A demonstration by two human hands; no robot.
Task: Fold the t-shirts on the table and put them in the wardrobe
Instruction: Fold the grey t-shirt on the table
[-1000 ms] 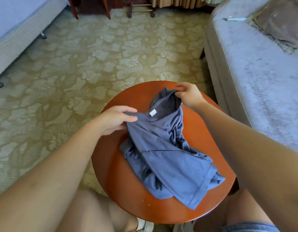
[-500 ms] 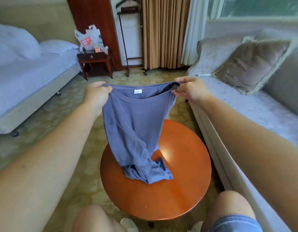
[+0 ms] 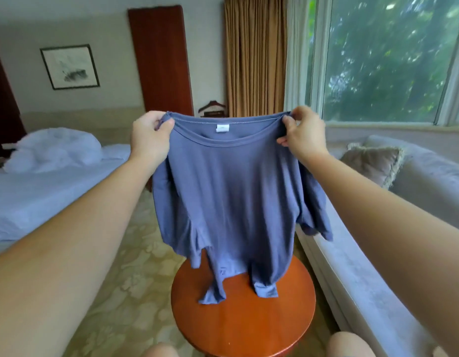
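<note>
Nearest us is the round reddish-wood worktop [image 3: 244, 325], standing on a floral carpet [image 3: 135, 279]. Above it we hold the blue t-shirt [image 3: 231, 189] up, our left hand [image 3: 148, 140] and right hand [image 3: 303, 135] each pinching a shoulder by the collar, the hem hanging over the worktop. A bed [image 3: 43, 191] lies left, a grey sofa [image 3: 352, 279] with a cushion [image 3: 372, 163] right, and a curtain [image 3: 254, 55] and window [image 3: 385, 55] behind.

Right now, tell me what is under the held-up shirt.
The round table stands under the shirt, which the left hand and right hand hold by the collar. The hem covers the table's far edge; that part cannot be seen.
</note>
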